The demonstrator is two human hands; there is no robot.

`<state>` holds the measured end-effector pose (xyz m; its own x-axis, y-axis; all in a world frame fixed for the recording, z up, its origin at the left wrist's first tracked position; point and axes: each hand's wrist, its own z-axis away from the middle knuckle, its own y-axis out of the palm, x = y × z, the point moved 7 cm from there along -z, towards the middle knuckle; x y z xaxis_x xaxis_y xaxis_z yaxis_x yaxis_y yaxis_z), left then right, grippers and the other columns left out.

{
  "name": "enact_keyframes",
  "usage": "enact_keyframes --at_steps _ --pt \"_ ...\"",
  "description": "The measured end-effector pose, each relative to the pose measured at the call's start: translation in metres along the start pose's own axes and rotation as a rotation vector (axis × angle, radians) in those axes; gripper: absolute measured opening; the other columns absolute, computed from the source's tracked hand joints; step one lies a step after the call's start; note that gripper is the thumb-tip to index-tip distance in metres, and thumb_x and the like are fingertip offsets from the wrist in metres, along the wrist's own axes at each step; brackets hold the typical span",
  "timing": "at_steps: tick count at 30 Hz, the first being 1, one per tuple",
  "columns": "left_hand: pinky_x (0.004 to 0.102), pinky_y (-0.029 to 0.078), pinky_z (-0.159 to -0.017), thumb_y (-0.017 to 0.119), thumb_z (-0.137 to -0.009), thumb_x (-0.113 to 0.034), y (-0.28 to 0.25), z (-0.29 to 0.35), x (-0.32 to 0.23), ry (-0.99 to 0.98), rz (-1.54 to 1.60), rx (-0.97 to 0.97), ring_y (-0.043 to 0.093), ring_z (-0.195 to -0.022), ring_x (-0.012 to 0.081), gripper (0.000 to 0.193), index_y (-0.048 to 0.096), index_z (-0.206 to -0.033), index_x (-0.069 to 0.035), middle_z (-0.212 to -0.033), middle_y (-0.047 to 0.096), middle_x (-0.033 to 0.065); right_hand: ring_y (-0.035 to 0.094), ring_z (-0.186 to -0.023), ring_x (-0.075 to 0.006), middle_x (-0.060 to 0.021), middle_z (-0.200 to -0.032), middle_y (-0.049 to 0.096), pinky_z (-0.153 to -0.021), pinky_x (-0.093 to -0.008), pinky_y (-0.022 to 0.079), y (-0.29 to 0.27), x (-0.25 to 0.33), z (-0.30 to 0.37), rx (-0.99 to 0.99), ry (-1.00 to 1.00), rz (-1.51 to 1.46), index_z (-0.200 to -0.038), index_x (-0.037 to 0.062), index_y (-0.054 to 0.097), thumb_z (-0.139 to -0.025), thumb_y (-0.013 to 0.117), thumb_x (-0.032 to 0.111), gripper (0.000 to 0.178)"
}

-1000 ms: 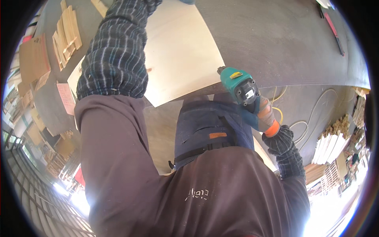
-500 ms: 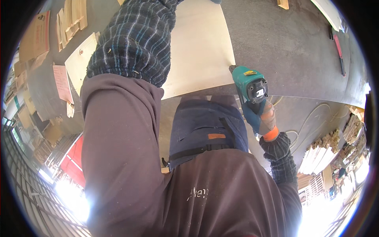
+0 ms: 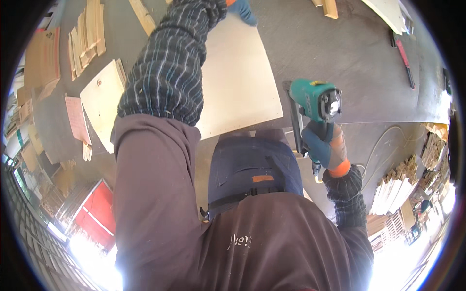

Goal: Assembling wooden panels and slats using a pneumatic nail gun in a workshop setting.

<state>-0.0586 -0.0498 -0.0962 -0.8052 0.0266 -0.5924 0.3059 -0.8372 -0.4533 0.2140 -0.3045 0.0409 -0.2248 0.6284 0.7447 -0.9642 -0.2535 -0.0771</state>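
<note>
Right hand (image 3: 327,148), blue-and-orange-gloved, curls round the handle of a teal-and-black pistol-shaped nail gun (image 3: 314,101); blue-gloved left hand (image 3: 243,11), part-hidden, grip unclear, probably steadies the pale flat wooden panel (image 3: 240,80).

The left fisheye camera sits up on the head there. It looks steeply down, close over the brown top (image 3: 281,228) and worktable (image 3: 349,63).

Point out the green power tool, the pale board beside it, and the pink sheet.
Green power tool (image 3: 314,100): head view, on its green body.
Pale board (image 3: 240,80): head view, on its bare face.
Pink sheet (image 3: 77,118): head view, on its middle.
</note>
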Motion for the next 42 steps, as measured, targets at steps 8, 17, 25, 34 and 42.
enact_keyframes --at_steps 8,17,25,34,42 --pt "0.0386 0.054 -0.103 0.083 -0.088 -0.034 -0.041 -0.025 -0.032 0.052 -0.088 0.006 0.074 -0.110 0.0282 0.040 0.081 -0.122 -0.013 -0.128 0.076 0.0123 0.059 -0.079 -0.0070 0.0017 -0.093 0.068 -0.069 -0.0267 0.050 0.008 0.062 -0.059 0.024 -0.093 -0.047 -0.129 0.0019 0.068 -0.093 0.070 0.014 0.037" --pt "0.0378 0.057 -0.093 0.076 -0.096 -0.024 -0.053 -0.044 -0.042 0.247 -0.445 0.115 0.074 -0.101 0.0250 0.029 0.080 -0.124 -0.017 -0.120 0.078 0.0100 0.060 -0.078 -0.0071 0.0014 -0.090 0.068 -0.069 -0.0265 0.050 0.026 0.096 -0.086 0.063 -0.115 -0.105 -0.125 0.0018 0.070 -0.092 0.069 0.016 0.036" --pt "0.0382 0.057 -0.084 0.074 -0.096 -0.022 -0.047 -0.170 0.043 0.432 -0.498 0.149 0.069 -0.088 0.0218 0.024 0.080 -0.118 -0.013 -0.107 0.079 0.0102 0.061 -0.071 -0.0078 0.0010 -0.083 0.066 -0.062 -0.0260 0.049 0.027 0.104 -0.114 0.044 -0.141 -0.051 -0.119 0.0021 0.070 -0.091 0.073 0.019 0.032" --pt "0.0375 0.057 -0.083 0.077 -0.095 -0.023 -0.022 -0.218 0.066 0.489 -0.479 0.106 0.068 -0.087 0.0192 0.025 0.080 -0.117 -0.012 -0.107 0.078 0.0105 0.063 -0.069 -0.0085 0.0012 -0.086 0.065 -0.058 -0.0247 0.049 0.028 0.100 -0.130 0.069 -0.130 -0.036 -0.119 0.0045 0.069 -0.092 0.078 0.019 0.032" --pt "0.0371 0.056 -0.082 0.078 -0.094 -0.023 -0.004 -0.161 0.026 0.379 -0.496 0.305 0.067 -0.087 0.0171 0.026 0.080 -0.118 -0.013 -0.106 0.078 0.0105 0.061 -0.073 -0.0085 -0.0024 -0.087 0.070 -0.065 -0.0279 0.051 0.033 0.098 -0.127 0.045 -0.120 -0.004 -0.115 -0.0004 0.071 -0.093 0.075 0.025 0.034"
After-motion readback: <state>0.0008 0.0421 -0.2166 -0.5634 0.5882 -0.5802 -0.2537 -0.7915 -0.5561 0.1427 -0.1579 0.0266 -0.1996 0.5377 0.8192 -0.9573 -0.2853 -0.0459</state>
